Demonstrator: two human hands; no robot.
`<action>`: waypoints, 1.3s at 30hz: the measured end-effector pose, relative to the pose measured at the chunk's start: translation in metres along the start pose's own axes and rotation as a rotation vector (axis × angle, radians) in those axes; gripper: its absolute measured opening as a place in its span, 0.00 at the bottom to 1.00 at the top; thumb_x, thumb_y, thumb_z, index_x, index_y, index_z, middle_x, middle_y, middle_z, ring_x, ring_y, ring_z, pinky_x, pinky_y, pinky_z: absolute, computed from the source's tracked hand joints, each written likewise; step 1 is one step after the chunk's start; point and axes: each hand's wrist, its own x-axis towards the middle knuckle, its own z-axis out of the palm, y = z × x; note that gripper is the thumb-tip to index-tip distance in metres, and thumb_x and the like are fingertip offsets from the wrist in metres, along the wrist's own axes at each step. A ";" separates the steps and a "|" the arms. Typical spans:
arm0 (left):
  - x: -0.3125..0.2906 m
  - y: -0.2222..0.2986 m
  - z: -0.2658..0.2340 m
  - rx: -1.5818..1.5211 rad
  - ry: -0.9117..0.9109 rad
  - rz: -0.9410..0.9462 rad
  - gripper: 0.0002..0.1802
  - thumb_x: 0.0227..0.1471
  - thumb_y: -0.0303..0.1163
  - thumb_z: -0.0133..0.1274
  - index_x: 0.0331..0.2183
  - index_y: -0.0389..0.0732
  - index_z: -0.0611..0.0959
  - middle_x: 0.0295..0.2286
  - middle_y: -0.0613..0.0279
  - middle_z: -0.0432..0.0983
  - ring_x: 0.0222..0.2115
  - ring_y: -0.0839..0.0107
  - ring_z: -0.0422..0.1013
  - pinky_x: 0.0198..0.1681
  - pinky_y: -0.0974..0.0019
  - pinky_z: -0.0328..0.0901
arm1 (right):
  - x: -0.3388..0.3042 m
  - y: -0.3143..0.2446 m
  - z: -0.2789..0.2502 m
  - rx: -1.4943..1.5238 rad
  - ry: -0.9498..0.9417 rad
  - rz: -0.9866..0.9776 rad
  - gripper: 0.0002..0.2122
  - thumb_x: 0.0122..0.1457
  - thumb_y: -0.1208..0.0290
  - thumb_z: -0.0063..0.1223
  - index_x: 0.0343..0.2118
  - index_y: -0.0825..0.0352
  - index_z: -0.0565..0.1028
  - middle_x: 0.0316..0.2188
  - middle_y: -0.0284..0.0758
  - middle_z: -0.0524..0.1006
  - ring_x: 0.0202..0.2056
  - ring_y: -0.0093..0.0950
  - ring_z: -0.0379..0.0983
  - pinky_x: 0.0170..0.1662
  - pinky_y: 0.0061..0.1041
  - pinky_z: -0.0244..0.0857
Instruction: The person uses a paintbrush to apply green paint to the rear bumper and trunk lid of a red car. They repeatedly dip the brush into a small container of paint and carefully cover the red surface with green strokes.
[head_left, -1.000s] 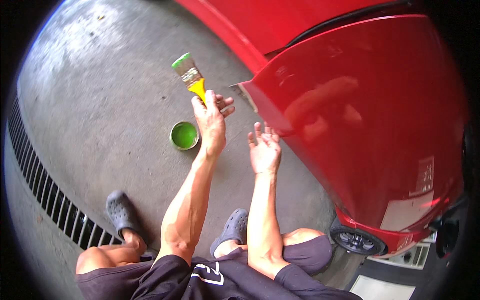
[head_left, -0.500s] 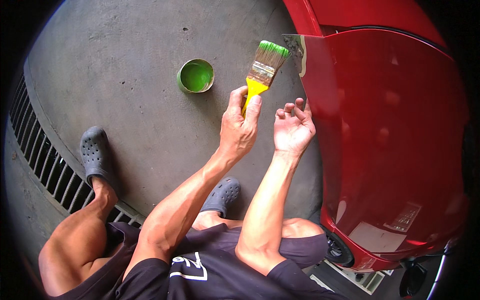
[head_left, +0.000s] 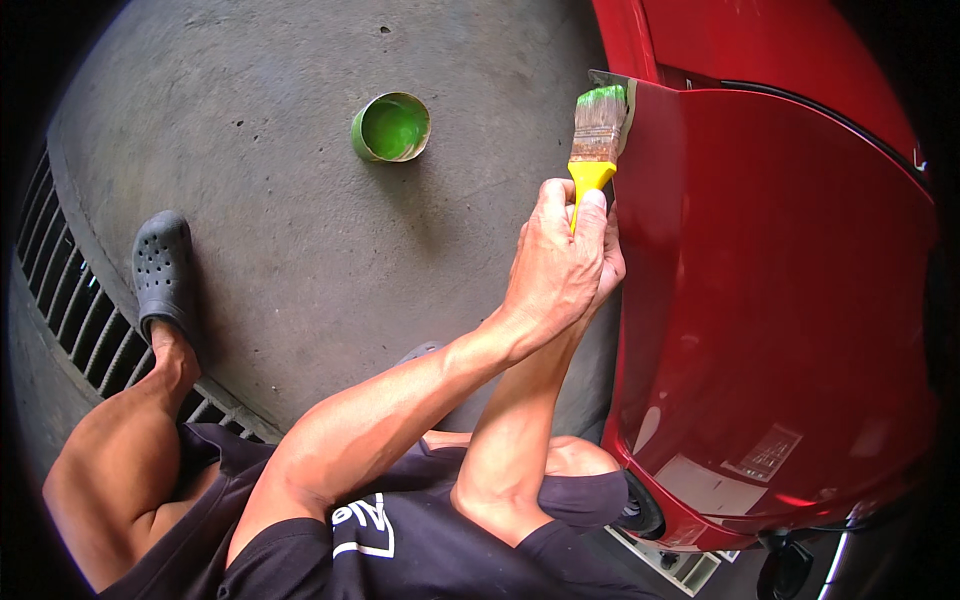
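My left hand (head_left: 558, 258) is closed round the yellow handle of a flat paintbrush (head_left: 597, 130), held bristles up. Green paint coats the bristle tips, which overlap the upper near corner of a red car panel (head_left: 770, 260) by a pale bare strip (head_left: 629, 118); whether they touch it I cannot tell. Behind the left hand, my right hand (head_left: 614, 265) is at the panel's edge, its fingers mostly hidden. Left of the brush, a round open can (head_left: 361, 142) with green paint (head_left: 395, 128) inside stands on the floor.
The red car body (head_left: 780, 40) continues beyond the panel, with a dark gap between them. A slotted drain grate (head_left: 70, 290) curves along the left of the grey concrete floor (head_left: 270, 200). My left foot, in a grey clog (head_left: 163, 262), rests beside it. A wheel (head_left: 640, 507) shows low right.
My left hand has carried the brush right, to the panel's edge, and now crosses in front of my right hand. The view has shifted slightly; the can stays put.
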 end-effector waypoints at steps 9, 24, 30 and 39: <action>-0.006 0.003 -0.003 0.025 -0.017 0.006 0.22 0.75 0.44 0.50 0.49 0.30 0.76 0.27 0.62 0.80 0.28 0.81 0.72 0.34 0.68 0.69 | 0.007 -0.003 -0.008 0.028 -0.005 0.054 0.27 0.56 0.85 0.55 0.61 0.64 0.70 0.45 0.35 0.77 0.46 0.31 0.77 0.56 0.35 0.75; 0.001 0.004 -0.005 -0.050 0.003 0.027 0.22 0.74 0.43 0.51 0.50 0.30 0.77 0.28 0.62 0.80 0.29 0.81 0.73 0.33 0.68 0.68 | 0.006 0.006 -0.001 0.031 -0.022 -0.058 0.22 0.55 0.85 0.56 0.54 0.67 0.72 0.43 0.35 0.78 0.47 0.30 0.77 0.58 0.30 0.73; -0.005 0.006 -0.009 -0.036 -0.046 -0.055 0.21 0.74 0.42 0.51 0.50 0.31 0.77 0.25 0.68 0.77 0.24 0.85 0.69 0.28 0.71 0.65 | 0.008 0.006 0.002 0.004 0.041 -0.069 0.19 0.55 0.84 0.56 0.51 0.67 0.73 0.42 0.36 0.77 0.46 0.30 0.77 0.57 0.32 0.73; -0.003 0.012 -0.016 -0.031 -0.087 -0.067 0.21 0.75 0.43 0.50 0.50 0.31 0.79 0.30 0.64 0.78 0.31 0.82 0.72 0.34 0.70 0.68 | 0.003 0.004 0.001 0.001 0.000 -0.098 0.25 0.54 0.84 0.56 0.57 0.67 0.71 0.46 0.35 0.76 0.51 0.32 0.70 0.62 0.33 0.67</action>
